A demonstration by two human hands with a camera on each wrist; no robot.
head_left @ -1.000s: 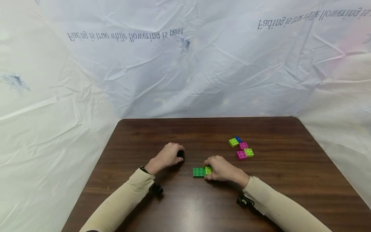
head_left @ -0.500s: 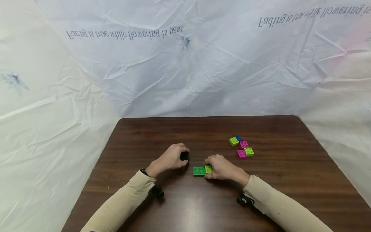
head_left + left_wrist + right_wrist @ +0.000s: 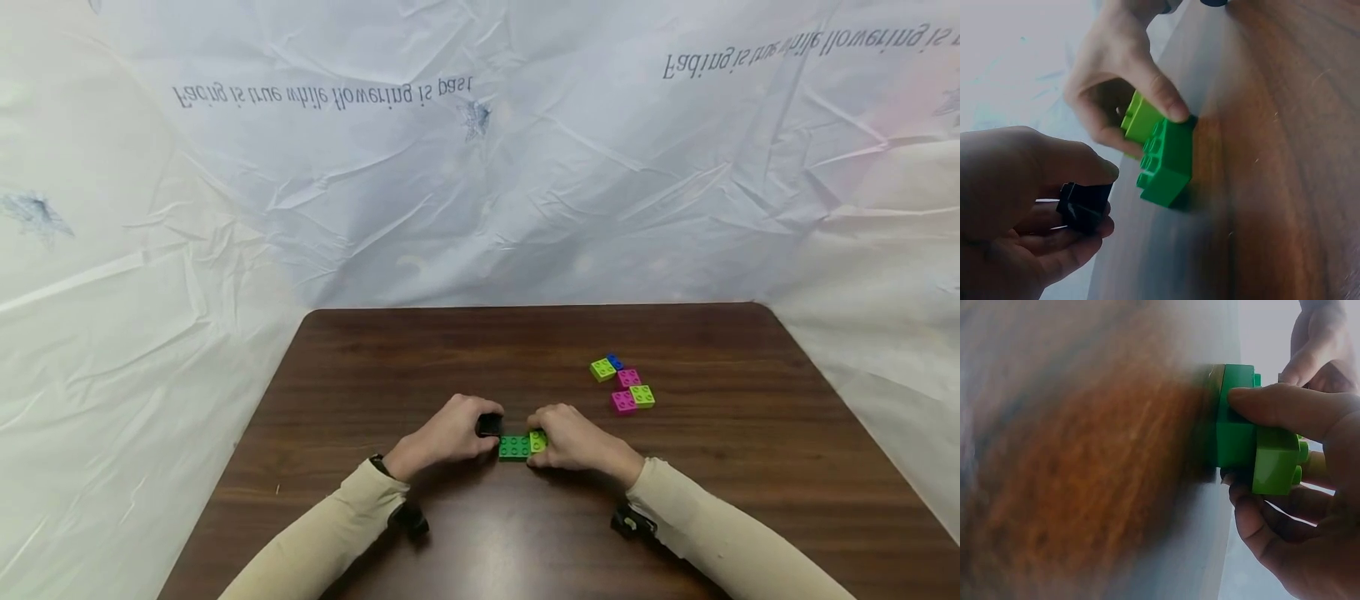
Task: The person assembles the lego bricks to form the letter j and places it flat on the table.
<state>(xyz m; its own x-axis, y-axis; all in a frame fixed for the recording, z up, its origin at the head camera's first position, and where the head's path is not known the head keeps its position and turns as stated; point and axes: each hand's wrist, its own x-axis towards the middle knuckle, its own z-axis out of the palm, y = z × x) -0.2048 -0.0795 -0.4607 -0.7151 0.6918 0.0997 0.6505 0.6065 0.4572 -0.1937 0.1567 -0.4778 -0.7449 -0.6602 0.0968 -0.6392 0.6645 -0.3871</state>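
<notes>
Between thumb and fingers, my left hand (image 3: pixel 448 429) pinches a small black toy brick (image 3: pixel 1084 206), just off the left end of a longer green toy brick (image 3: pixel 513 448). That green brick lies on the table with its studs up. A lime brick (image 3: pixel 1275 461) sits on top of its right end and sticks out past it. My right hand (image 3: pixel 576 439) grips this pair at that end, the thumb along one side and fingers on the other, partly covering the lime brick. In the left wrist view, the black brick is apart from the green one.
Several small bricks lie loose at the back right of the brown table (image 3: pixel 360 350): a lime one (image 3: pixel 602 370), a blue one (image 3: pixel 615 362), pink ones (image 3: pixel 623 402) and another lime one (image 3: pixel 642 396). A white printed sheet (image 3: pixel 480 192) hangs behind the table and at its sides.
My left hand has moved right and a little nearer with the black brick, up to the green brick's left end. The right hand and the green and lime bricks have stayed in place.
</notes>
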